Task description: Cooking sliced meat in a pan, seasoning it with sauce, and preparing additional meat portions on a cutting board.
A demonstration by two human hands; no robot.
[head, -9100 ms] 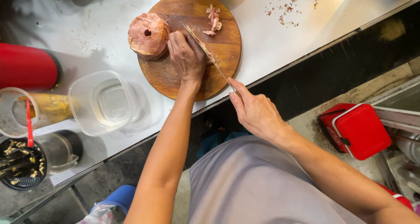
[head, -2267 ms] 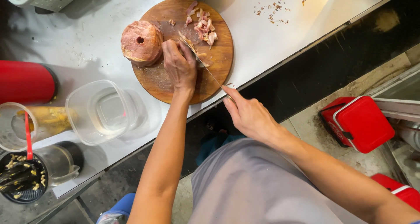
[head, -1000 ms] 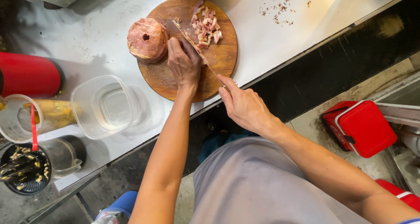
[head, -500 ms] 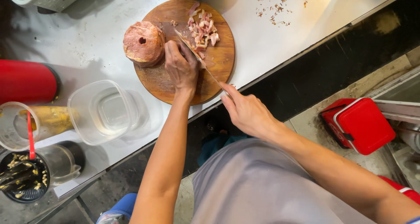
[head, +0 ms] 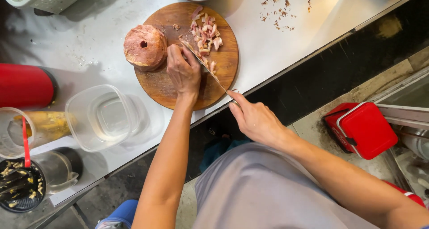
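Head view: the right hand [head: 254, 117] is closed on a knife [head: 203, 64] handle, blade over the round board [head: 170, 84]. The left hand [head: 183, 72], fingers curled, pins soft, likely slippery meat just right of the ham roll [head: 144, 46], near pink cut pieces [head: 206, 32].

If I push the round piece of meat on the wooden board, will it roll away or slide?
The round meat lies on a broad face on the cutting board, so it probably would not roll. Its surface looks moist, so it may slide and feel slippery. It looks dense, likely heavy for its size, and soft rather than stiff.
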